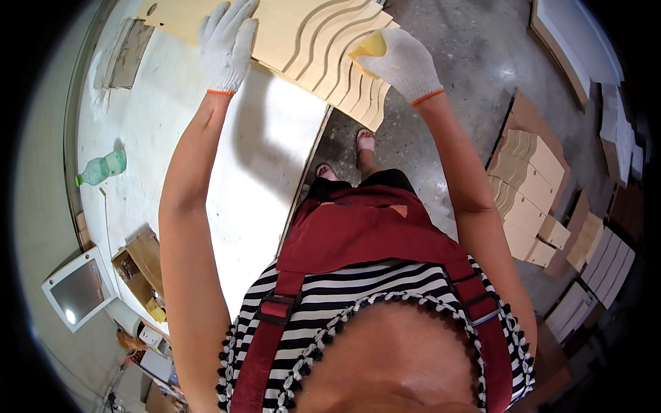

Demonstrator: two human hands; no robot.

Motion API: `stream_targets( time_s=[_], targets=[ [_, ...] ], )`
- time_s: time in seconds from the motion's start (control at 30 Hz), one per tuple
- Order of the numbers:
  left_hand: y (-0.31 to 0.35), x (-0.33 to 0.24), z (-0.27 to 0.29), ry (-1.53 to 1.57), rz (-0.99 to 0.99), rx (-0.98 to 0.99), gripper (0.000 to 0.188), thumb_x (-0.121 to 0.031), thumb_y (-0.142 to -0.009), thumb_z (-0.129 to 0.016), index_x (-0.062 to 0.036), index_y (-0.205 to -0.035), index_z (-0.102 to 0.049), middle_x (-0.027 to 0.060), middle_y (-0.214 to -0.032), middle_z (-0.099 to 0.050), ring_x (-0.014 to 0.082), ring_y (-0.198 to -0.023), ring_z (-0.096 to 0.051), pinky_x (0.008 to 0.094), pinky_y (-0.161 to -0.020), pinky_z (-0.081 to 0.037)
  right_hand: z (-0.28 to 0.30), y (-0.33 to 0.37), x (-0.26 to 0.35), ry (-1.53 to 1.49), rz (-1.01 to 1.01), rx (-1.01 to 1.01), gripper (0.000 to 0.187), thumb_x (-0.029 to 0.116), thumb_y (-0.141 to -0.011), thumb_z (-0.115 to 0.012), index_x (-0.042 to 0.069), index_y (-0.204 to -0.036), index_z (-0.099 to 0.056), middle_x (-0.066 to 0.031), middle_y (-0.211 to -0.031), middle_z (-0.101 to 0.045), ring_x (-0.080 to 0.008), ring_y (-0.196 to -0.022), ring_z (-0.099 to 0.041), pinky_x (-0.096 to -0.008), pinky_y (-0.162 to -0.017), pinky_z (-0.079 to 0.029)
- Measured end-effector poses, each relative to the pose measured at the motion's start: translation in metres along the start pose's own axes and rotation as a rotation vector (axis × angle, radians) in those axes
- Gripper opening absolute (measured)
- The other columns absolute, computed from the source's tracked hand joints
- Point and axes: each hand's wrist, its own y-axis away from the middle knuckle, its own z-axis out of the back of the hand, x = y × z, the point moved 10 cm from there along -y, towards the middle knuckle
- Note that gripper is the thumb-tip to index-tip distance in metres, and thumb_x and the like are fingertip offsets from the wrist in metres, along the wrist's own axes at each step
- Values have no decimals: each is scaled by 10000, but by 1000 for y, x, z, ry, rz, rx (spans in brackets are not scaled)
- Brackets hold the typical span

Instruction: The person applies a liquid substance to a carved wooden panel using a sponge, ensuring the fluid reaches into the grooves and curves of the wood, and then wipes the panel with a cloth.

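Pale wooden panels (286, 31) with wavy edges lie overlapped at the top of the view, their wavy ends jutting past the edge of the white worktable (255, 206). My left hand (228, 49), in a white knitted glove with an orange cuff, lies on the panels with fingers stretched out and thumb close alongside. In a matching glove, my right hand (410, 65) is closed round a yellow pad (372, 46) that looks like folded sandpaper. It presses the pad against the wavy ends at the right side. The glove covers part of the pad.
A green plastic bottle (103, 167) lies on the table's left side. Nearby are an open cardboard box (141, 265) and a white-framed lamp (79, 289). More wavy panels (527, 186) are stacked on cardboard on the concrete floor (441, 27) at right. White boards (571, 41) stand far right.
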Motion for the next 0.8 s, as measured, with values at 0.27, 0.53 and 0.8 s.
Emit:
stream_targets(
  time_s=[0.27, 0.53, 0.8],
  targets=[
    [0, -3, 7, 48, 257, 129, 349, -204, -1001, -533, -59, -1292, -661, 154, -1397, -593, 393, -1362, -451, 469, -1181, -276, -22, 18, 23, -75, 57, 287, 423, 377, -759, -751, 15, -956, -658, -205, -889, -665, -388, -869, -652, -452, -760, -511],
    [5, 4, -4, 38, 240, 136, 361, -212, -1009, -516, -59, -1307, -651, 152, -1406, -587, 392, -1371, -440, 498, -1189, -250, -25, 83, 66, -171, 161, 200, 471, 447, -753, -775, 48, -987, -685, -155, -946, -674, -354, -901, -659, -426, -796, -537],
    [4, 6, -5, 21, 247, 148, 362, -205, -1007, -518, -58, -1312, -644, 150, -1422, -572, 390, -1379, -428, 496, -1192, -245, 24, 67, 50, 13, 149, -86, 398, 313, -745, -789, 90, -1048, -658, -117, -954, -656, -333, -927, -649, -420, -785, -541]
  ],
)
